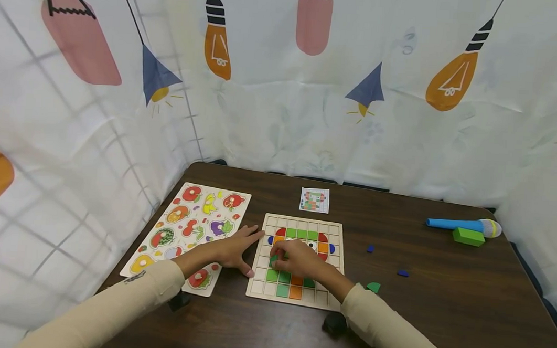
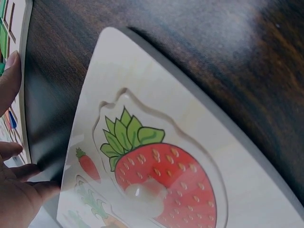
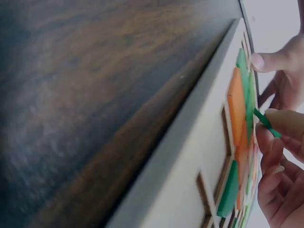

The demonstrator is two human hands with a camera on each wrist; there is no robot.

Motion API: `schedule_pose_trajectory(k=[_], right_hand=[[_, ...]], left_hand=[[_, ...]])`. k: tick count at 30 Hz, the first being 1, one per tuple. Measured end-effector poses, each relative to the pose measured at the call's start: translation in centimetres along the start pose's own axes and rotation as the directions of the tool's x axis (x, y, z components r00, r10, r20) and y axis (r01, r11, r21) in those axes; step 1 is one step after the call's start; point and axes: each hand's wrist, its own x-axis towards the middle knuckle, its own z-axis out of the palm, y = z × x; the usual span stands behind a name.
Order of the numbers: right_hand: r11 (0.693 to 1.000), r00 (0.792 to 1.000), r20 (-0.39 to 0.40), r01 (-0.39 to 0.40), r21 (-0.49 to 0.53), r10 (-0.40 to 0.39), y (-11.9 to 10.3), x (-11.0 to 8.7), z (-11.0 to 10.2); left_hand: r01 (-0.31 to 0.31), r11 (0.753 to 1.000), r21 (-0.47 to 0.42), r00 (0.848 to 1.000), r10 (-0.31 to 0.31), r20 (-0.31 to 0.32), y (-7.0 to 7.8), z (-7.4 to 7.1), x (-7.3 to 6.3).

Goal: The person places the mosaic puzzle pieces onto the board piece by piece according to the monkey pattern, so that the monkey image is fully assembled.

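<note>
A wooden grid board (image 1: 256, 287) lies on the table, partly filled with green, orange, red and blue pieces. Its left edge is touched by my left hand (image 1: 236, 249), whose thumb and fingers are spread apart. My right hand (image 1: 301, 259) is over the board and pinches a thin green piece (image 3: 267, 124) between thumb and fingers, just above the filled squares. The right hand hides part of the board's middle in the head view. Under my left forearm lies a fruit puzzle board (image 1: 242, 201), its strawberry piece (image 2: 166, 175) close to the left wrist camera.
A small printed picture card (image 1: 314, 200) lies behind the grid board. To the right are two small blue pieces (image 1: 403, 273) and a green piece (image 1: 373, 287). Farther right, a blue toy microphone (image 1: 455, 224) lies beside a green block (image 1: 468, 236). Patterned curtains surround the table.
</note>
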Motion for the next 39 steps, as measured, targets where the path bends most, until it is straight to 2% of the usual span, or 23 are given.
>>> schedule_pose_trajectory(k=[8,12,21,31,39], right_hand=[[0.992,0.999,-0.022,0.024,-0.121,-0.027,0.1,0.0,0.4],[0.988,0.998,-0.04,0.034,-0.15,-0.04,0.2,-0.3,0.3],[0.993,0.999,-0.036,0.002,-0.122,-0.006,0.5,-0.7,-0.3],[0.992,0.998,-0.04,0.032,-0.123,-0.038,1.1,-0.7,-0.8],[0.996,0.997,-0.074,-0.002,-0.088,-0.004,2.7,-2.6,-2.5]], left_hand=[[0.017,1.0,0.018,1.0,-0.017,0.001,-0.1,0.1,0.1],[0.016,1.0,0.009,1.0,-0.016,0.003,-0.1,0.1,0.2],[0.014,1.0,-0.003,1.0,-0.014,0.005,0.1,0.0,0.0],[0.01,1.0,-0.001,1.0,-0.01,0.007,0.1,0.0,0.1],[0.023,1.0,-0.004,1.0,-0.023,0.01,0.2,0.0,0.1]])
